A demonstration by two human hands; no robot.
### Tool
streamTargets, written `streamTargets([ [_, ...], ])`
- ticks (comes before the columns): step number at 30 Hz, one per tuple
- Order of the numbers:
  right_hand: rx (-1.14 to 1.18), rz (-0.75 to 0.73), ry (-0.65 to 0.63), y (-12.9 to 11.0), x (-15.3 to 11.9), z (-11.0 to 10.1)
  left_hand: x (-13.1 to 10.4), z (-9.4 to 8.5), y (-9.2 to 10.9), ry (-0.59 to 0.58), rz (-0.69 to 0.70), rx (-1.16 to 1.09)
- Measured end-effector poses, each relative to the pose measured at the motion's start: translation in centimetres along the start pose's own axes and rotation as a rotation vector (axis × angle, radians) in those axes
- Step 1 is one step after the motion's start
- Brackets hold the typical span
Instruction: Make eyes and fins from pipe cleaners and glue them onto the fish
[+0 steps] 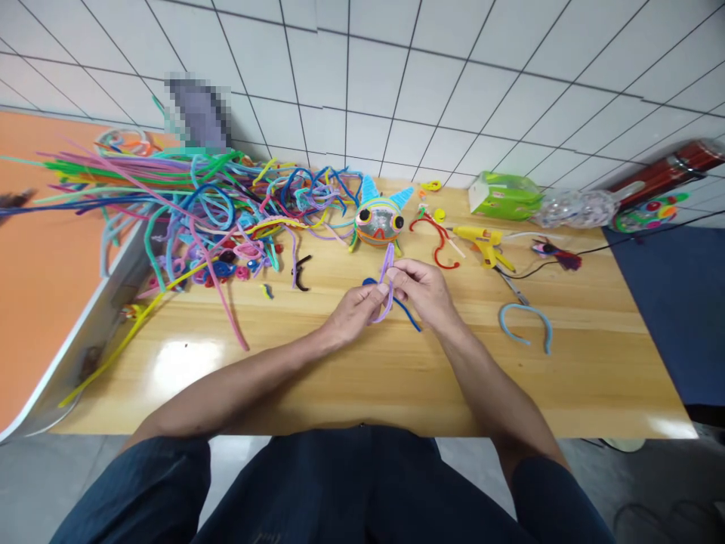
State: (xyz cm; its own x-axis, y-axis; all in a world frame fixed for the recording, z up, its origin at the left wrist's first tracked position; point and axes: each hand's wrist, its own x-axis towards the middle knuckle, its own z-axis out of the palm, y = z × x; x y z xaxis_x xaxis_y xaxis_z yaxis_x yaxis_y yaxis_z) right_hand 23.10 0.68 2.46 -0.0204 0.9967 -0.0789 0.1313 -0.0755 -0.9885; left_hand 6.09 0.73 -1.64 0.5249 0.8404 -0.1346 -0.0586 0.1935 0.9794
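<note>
A light purple pipe cleaner [390, 263], bent back on itself into a narrow loop, is pinched between the fingertips of both hands above the table. My left hand [356, 308] grips its lower part, with the fingers closed. Higher up, my right hand [420, 289] also pinches it between thumb and fingers. Under and beside the hands lies a dark blue pipe cleaner [408, 315], partly hidden by them. Just beyond stands a creature figure [378, 224] with a silvery face, round black-and-orange eyes, blue ears and a striped body.
A big tangle of coloured pipe cleaners [226, 196] covers the left back. To the right lie a yellow glue gun [481, 243], a red pipe cleaner [440, 245], a curved light blue pipe cleaner [526, 308] and a green package [504, 195]. A tiled wall [385, 91] rises behind.
</note>
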Motion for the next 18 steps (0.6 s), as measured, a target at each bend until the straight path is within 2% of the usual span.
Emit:
streamTargets([
  [10, 0.067, 0.003, 0.053, 0.43, -0.01, 0.15, 0.11, 0.18, -0.89, -0.118, -0.033, -0.002],
  [18, 0.142, 0.056, 0.043, 0.3, -0.04, 0.19, -0.14, 0.07, -0.26, -0.156, -0.058, 0.018],
])
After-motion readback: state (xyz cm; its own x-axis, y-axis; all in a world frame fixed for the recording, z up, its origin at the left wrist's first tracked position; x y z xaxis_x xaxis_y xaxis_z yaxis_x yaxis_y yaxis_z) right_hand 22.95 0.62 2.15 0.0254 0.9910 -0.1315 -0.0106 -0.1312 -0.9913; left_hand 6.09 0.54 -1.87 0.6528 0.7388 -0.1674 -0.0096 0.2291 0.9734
